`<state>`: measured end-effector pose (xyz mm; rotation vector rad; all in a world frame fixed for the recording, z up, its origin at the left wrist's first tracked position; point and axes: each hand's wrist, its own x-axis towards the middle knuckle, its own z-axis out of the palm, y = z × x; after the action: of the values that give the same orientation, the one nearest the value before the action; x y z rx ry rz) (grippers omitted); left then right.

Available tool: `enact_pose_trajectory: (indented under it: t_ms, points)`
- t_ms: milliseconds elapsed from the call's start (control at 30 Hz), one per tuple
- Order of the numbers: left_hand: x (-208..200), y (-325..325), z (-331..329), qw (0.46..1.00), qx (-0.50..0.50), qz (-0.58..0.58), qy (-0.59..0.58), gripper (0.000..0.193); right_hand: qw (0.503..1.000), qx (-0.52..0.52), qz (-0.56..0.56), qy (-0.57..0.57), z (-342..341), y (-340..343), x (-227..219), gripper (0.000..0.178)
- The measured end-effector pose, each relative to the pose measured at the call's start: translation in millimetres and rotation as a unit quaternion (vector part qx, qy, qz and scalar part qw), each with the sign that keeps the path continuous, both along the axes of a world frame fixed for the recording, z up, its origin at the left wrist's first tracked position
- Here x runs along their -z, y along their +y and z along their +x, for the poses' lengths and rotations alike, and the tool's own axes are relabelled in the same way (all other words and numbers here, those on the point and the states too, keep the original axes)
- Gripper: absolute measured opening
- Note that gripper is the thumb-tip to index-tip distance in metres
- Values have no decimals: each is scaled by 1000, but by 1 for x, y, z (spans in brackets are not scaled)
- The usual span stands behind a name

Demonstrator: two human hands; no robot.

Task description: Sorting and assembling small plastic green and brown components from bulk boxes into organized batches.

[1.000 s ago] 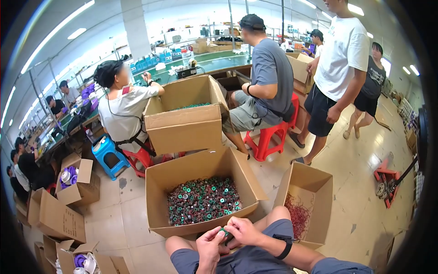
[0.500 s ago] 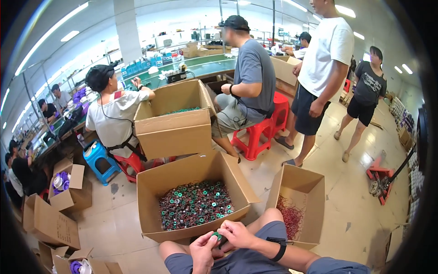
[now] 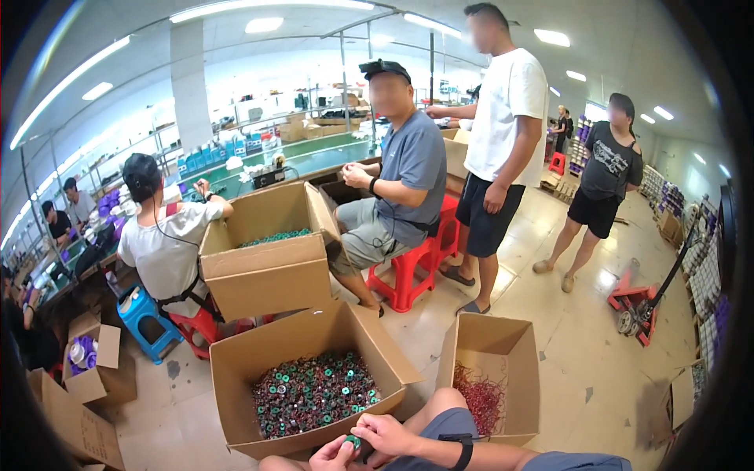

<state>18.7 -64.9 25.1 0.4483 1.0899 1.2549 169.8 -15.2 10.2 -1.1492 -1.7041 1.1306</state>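
Note:
Low at the bottom edge, my left hand [image 3: 333,456] pinches a small round green part [image 3: 353,442] with a hole in it, like a ring-shaped circuit board. My right hand [image 3: 382,433] is against it, thumb and fingers closed at its edge; whatever they grip is too small to make out. Just beyond my knees stands a large open cardboard box [image 3: 271,344], holding many green ring parts with dark red wires [image 3: 314,392]. A smaller carton [image 3: 514,369] by my right knee contains thin red wires [image 3: 477,400].
Another carton [image 3: 267,281] with green parts stands farther off, between two seated people. Red stools [image 3: 404,275] and a blue stool [image 3: 147,320] are near a long green workbench [image 3: 330,149]. Two people stand at the right, near a red pallet jack [image 3: 636,306]. More cartons [image 3: 102,369] line the left.
My view has tilted up, so the boxes and my hands sit lower and further left. The seated person in grey now faces me; the standing person in white reaches out an arm.

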Motion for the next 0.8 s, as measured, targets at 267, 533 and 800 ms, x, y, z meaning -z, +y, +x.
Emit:
enact_pose_trajectory:
  t_ms: [267,533,800]
  points:
    - [8,-3,-3,1000,8,-15,-2,19,998,12,-64,21,-1,-4,8,24]
    - [16,-7,-7,1000,19,-18,-16,19,996,21,-83,26,-1,-7,17,22]
    - [25,-10,-7,1000,12,-22,-7,21,992,20,-117,47,-2,-10,31,23]
